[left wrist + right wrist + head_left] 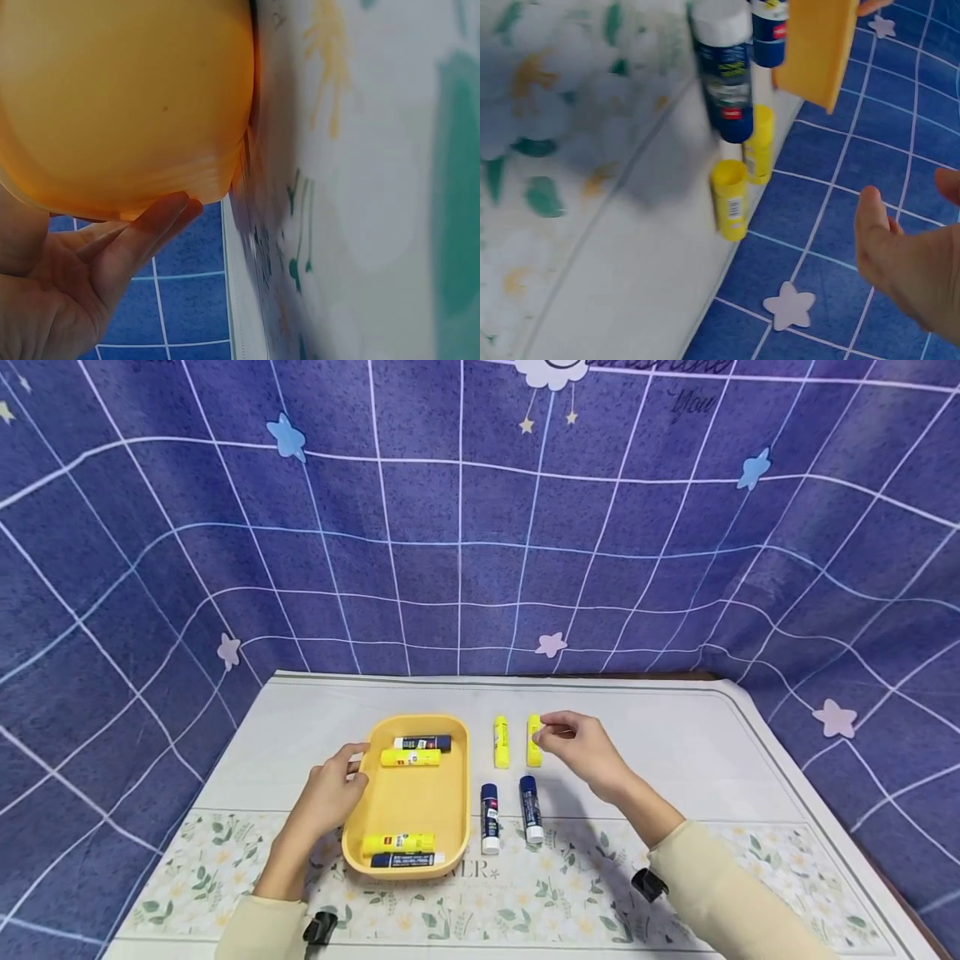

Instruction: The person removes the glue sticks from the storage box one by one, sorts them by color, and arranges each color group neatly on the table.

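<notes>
My left hand holds the left rim of a yellow tray. In the left wrist view, fingers of the left hand lie against the tray's outer wall; the rim partly hides the thumb side. My right hand hovers by a yellow glue stick, the right one of two upright in the row. The right wrist view shows the right hand apart from the yellow glue stick, thumb and fingers spread with nothing between them. Another yellow glue stick stands to its left.
Two dark blue glue sticks are nearer me, right of the tray. Inside the tray, a dark blue and a yellow stick lie far; another yellow and dark blue stick lie near. A blue curtain hangs behind.
</notes>
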`<state>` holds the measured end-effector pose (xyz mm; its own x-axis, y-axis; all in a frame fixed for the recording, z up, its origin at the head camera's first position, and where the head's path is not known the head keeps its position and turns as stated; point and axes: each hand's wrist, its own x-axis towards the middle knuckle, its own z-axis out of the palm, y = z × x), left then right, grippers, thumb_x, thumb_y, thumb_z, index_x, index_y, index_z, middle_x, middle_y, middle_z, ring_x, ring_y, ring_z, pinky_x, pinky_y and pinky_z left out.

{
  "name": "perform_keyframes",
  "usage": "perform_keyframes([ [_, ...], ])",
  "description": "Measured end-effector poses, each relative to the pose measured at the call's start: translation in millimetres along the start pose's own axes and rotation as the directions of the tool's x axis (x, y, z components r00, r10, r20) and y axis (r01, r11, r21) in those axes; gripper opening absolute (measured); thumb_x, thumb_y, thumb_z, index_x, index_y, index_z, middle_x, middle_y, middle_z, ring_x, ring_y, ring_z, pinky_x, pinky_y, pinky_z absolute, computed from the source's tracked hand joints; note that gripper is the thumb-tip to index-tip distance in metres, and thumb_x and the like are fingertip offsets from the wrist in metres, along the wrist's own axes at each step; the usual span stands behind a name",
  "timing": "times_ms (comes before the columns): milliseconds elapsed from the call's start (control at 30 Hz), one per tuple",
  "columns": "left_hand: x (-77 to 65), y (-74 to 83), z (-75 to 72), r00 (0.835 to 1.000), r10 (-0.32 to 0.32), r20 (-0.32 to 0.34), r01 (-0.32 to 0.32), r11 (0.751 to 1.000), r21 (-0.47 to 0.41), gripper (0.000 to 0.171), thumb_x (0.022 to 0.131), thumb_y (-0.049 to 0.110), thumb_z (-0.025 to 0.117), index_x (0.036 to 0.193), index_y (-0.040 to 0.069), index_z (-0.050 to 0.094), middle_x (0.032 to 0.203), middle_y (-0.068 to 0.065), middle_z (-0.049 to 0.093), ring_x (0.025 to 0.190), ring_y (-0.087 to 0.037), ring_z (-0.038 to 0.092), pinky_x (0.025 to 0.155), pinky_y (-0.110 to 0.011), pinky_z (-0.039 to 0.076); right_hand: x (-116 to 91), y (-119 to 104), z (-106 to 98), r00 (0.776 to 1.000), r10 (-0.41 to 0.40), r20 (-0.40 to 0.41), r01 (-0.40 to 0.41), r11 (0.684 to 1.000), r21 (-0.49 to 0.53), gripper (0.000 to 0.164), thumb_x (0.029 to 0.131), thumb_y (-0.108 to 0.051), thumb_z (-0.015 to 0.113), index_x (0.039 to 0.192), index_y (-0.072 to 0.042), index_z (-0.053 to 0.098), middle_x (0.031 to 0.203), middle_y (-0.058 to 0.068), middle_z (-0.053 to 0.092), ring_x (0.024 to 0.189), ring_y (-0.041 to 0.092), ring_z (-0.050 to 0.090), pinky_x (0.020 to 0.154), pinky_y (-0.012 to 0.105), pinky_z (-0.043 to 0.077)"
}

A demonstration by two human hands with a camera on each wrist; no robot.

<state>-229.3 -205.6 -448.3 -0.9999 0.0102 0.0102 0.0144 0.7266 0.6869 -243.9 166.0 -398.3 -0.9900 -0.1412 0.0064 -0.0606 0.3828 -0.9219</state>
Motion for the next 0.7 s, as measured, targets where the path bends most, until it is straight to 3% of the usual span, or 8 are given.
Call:
perform_keyframes([
  [433, -0.7, -1.6, 2.5, 1.0, -0.002, -0.005, 0.002, 1.0, -0.002, 0.05, 0.104, 0.009, 0.049, 0.153, 0.003, 0.044, 0.136, -0.034, 0.062, 0.113, -0.045, 0.072, 0.08, -0.043, 0.067, 8, -24, 11, 0.986, -0.05, 0.158, 0.029, 0.991, 0.134, 0.051, 0.096, -0.014, 0.068, 0.143, 0.001, 0.056, 0.132, 0.02, 0.066, 0.114, 0.017, 0.066, 0.101, 0.028, 0.056],
  [700, -0.1, -1.1, -0.8, 1.0, 0.009, -0.003, -0.009, 1.0, 0.015, 0.05, 0.104, 0.009, 0.048, 0.153, 0.002, 0.044, 0.137, -0.034, 0.062, 0.115, -0.045, 0.071, 0.082, -0.044, 0.066, 11, -34, 21, 0.952, -0.096, 0.291, 0.041, 0.981, 0.19, 0.057, 0.096, -0.014, 0.069, 0.149, -0.002, 0.051, 0.144, 0.021, 0.06, 0.134, 0.032, 0.06, 0.112, 0.034, 0.052],
])
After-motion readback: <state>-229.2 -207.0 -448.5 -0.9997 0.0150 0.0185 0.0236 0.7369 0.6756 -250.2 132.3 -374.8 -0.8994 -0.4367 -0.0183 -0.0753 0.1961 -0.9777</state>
